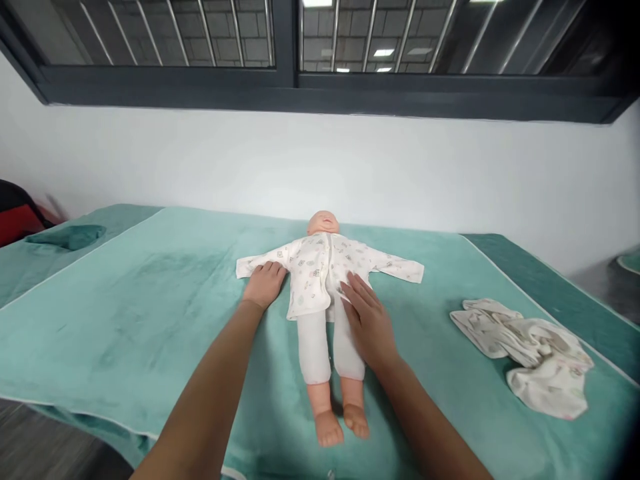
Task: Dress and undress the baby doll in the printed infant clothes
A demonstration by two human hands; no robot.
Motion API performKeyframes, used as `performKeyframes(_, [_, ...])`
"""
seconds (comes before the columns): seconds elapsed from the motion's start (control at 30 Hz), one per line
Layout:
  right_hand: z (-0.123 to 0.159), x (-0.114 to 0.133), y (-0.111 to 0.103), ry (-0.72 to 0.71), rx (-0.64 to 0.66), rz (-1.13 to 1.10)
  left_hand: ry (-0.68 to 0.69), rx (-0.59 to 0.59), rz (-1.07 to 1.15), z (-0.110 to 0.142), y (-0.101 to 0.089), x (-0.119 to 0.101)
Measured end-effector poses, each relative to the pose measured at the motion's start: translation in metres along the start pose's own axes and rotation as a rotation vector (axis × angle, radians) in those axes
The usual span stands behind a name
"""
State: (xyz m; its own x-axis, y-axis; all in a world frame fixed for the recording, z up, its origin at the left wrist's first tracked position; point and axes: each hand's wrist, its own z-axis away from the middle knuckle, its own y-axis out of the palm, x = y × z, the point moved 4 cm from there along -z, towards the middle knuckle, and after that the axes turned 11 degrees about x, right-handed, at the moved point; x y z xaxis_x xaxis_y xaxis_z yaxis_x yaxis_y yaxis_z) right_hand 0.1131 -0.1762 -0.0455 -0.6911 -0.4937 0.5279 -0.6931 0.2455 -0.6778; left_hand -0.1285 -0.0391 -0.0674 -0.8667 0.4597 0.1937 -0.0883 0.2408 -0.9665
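Here's the surface [120, 347], spread wide under a soft green cloth [190, 273], thin pale piping [80, 259] running down both sides! Centre stage, the doll [325, 300], flat on its back, head at the far edge, bare feet pointing near, sleeves of the patterned white jacket [310, 273] flung wide, white trousers [314, 350] below. And out right, well apart, a crumpled heap of pale patterned clothing [535, 353]!

At twelve o'clock we see a dark window frame [320, 97] with metal bars [371, 33], and below it a white wall [320, 163]. At nine o'clock we notice a red-and-black object [17, 223]; at four o'clock, a crumpled pale cloth [540, 341].
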Motion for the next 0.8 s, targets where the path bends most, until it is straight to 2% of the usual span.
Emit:
performKeyframes(0.1, [0.0,0.002,-0.005,-0.082,-0.015,-0.029,-0.007,-0.004,0.006,0.001,-0.002,0.0])
performKeyframes(0.2, [0.006,0.006,-0.007,-0.153,0.046,-0.059,-0.01,-0.004,0.005,0.001,-0.003,0.0])
performKeyframes(0.27, [0.007,0.002,-0.013,-0.143,0.07,-0.113,-0.012,0.002,-0.003,0.001,-0.002,0.0])
performKeyframes(0.33, [0.002,-0.014,-0.024,-0.014,-0.007,-0.159,-0.012,0.011,-0.018,0.001,-0.001,0.0])
performKeyframes(0.43, [-0.017,-0.06,-0.04,0.389,-0.165,-0.202,-0.009,0.02,-0.045,0.0,0.0,0.0])
performKeyframes(0.5, [-0.03,-0.094,-0.037,0.659,-0.125,-0.395,-0.009,0.021,-0.059,-0.001,0.0,0.0])
performKeyframes(0.53, [-0.036,-0.106,-0.035,0.715,-0.108,-0.458,-0.01,0.02,-0.064,-0.001,0.0,0.001])
performKeyframes(0.67, [-0.05,-0.132,-0.017,0.789,-0.091,-0.72,-0.006,0.017,-0.079,-0.002,0.0,0.0])
performKeyframes(0.8, [-0.062,-0.128,0.002,0.736,-0.012,-1.004,0.101,0.035,-0.095,-0.001,-0.001,-0.009])
